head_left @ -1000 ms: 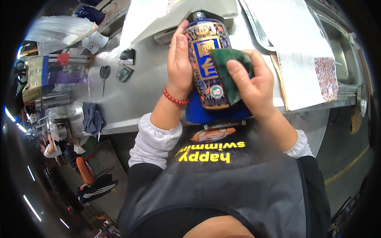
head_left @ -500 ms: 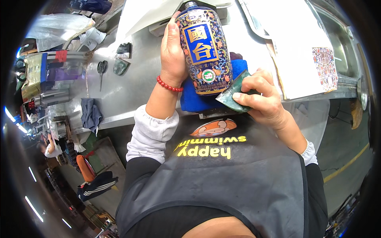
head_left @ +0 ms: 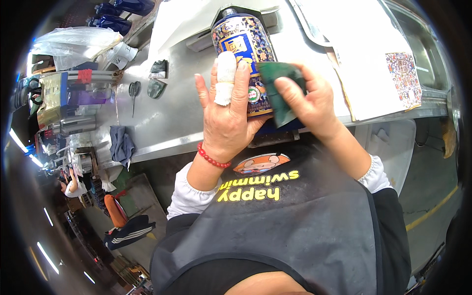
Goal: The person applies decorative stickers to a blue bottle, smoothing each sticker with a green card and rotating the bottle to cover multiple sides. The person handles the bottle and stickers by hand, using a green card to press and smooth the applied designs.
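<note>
A dark blue bottle (head_left: 238, 30) with an ornate floral pattern and gold-edged label lies tilted at the table's near edge, neck pointing away from me. Across its front rest the fingers of my left hand (head_left: 226, 120), one wrapped in a white covering. The thumb reaches around the bottle's lower end, gripping it. My right hand (head_left: 314, 98) pinches a dark green scraper-like sheet (head_left: 278, 88) between thumb and fingers. This sheet stands against the bottle's right side, slightly blurred. Little shows of the blue cloth beneath the bottle.
Printed floral sheets (head_left: 403, 81) lie on white paper at right, beside a metal sink (head_left: 418, 44). Scissors (head_left: 133, 91), another green piece (head_left: 156, 89) and a grey cloth (head_left: 121, 143) lie on the metal table (head_left: 172, 113) at left. More blue bottles (head_left: 110, 23) stand at far left.
My left hand has shifted from the bottle's left side onto its front. The green scraper-like sheet has risen from the bottle's bottom corner to its right side. The bottle has moved slightly left.
</note>
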The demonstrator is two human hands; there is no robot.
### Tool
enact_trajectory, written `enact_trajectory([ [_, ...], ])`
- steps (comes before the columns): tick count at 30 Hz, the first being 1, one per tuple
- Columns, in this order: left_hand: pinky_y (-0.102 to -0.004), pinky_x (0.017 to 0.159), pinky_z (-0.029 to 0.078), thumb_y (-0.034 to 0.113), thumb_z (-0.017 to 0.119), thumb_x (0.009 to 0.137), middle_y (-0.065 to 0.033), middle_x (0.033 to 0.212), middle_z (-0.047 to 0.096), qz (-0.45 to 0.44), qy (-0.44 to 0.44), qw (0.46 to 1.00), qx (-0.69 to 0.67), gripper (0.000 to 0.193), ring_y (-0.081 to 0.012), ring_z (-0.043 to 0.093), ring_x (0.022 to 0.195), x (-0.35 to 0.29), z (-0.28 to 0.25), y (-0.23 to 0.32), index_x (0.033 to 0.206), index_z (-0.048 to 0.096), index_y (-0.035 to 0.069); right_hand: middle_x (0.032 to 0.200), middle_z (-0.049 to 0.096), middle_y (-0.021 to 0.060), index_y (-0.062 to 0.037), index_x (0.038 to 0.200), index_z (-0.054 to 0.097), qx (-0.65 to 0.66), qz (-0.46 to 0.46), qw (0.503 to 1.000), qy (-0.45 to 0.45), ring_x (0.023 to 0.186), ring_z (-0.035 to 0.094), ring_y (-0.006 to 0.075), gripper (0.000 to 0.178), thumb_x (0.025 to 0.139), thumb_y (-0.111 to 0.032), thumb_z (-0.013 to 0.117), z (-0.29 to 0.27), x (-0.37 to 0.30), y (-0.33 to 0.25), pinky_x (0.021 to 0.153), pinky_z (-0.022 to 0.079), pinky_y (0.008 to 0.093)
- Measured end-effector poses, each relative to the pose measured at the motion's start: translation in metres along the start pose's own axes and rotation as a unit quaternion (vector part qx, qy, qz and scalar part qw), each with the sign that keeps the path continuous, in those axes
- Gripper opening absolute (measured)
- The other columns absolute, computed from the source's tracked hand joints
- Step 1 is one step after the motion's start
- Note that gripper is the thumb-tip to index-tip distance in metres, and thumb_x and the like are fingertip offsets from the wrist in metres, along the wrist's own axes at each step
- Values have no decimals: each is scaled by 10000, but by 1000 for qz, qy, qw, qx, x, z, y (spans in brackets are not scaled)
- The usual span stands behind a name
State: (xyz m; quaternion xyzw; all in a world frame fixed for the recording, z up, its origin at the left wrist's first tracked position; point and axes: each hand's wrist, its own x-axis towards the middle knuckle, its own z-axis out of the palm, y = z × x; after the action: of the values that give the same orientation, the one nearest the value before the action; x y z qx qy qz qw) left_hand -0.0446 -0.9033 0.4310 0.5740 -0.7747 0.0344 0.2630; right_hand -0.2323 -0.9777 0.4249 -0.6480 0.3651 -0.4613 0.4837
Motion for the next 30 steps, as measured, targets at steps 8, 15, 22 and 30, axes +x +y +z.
enact_trajectory([
  [8, -600, 1206, 184, 413, 833, 804, -254, 1457, 520, -30, 35, 996, -77, 1067, -433, 481, 1380, -12, 14, -9, 1574, 263, -57, 933, 716, 134, 2, 1129, 652, -4, -34, 999, 43, 811, 688, 194, 272, 943, -184, 722, 5, -12, 3, 737, 546, 326],
  [15, -617, 1211, 156, 452, 831, 787, -249, 1484, 504, -34, 45, 994, -99, 1095, -417, 492, 1382, -15, 21, -12, 1569, 266, -65, 914, 720, 136, 7, 1156, 657, 14, -11, 999, 46, 799, 688, 214, 309, 959, -224, 712, -1, -17, 35, 735, 544, 329],
  [22, -596, 1223, 133, 466, 815, 808, -250, 1476, 509, -14, 57, 994, -95, 1086, -402, 506, 1370, -13, 17, -11, 1574, 254, -62, 944, 724, 69, 8, 1155, 656, 138, 85, 987, 17, 833, 656, 101, 279, 974, -198, 708, -6, -23, 39, 743, 539, 266],
  [30, -672, 1197, 38, 448, 859, 750, -265, 1501, 481, -31, 50, 997, -52, 1114, -534, 327, 1450, -6, 3, -21, 1569, 291, -50, 872, 654, 35, -76, 1074, 701, -193, -190, 962, 41, 788, 615, 161, 232, 849, -97, 750, -23, -5, -5, 764, 465, 360],
])
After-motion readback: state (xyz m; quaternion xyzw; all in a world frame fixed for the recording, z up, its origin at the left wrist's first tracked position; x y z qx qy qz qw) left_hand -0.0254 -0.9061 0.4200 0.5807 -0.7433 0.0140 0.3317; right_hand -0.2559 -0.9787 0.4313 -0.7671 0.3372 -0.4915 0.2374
